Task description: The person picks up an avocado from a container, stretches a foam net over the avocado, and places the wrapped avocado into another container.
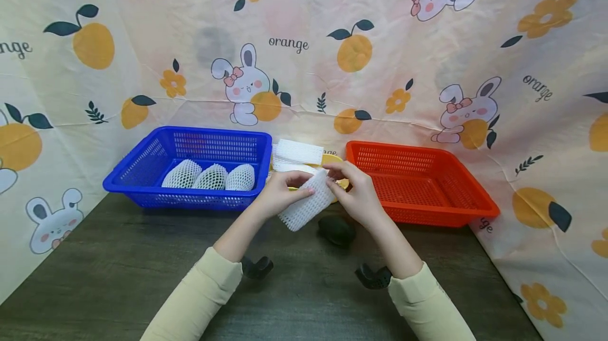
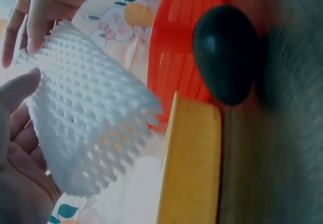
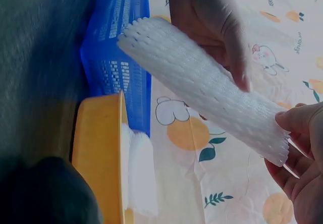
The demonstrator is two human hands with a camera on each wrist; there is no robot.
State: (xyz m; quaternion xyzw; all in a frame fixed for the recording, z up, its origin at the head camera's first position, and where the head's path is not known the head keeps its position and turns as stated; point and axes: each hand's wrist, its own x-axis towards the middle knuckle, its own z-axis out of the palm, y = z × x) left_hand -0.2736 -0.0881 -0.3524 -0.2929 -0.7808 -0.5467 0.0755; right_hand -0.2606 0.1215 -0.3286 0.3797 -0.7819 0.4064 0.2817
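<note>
Both hands hold a white foam net sleeve [image 1: 306,208] above the table. My left hand [image 1: 280,192] grips its side, the thumb laid along the mesh. At the sleeve's upper end, my right hand [image 1: 355,193] pinches the rim between thumb and fingers. The sleeve hangs tilted, and its lower end gapes in the left wrist view, with no fruit visible inside. Below the hands a dark green, egg-shaped fruit, like an avocado [image 1: 337,230], lies on the table. More white foam sleeves [image 1: 299,151] lie in a yellow container [image 2: 192,158] behind the hands.
At the left stands a blue basket [image 1: 190,198] with three fruits in foam nets [image 1: 212,177]. A red basket [image 1: 427,215] stands at the right. Behind them hangs a printed cloth [image 1: 304,82]. The table [image 1: 304,304] is dark wood.
</note>
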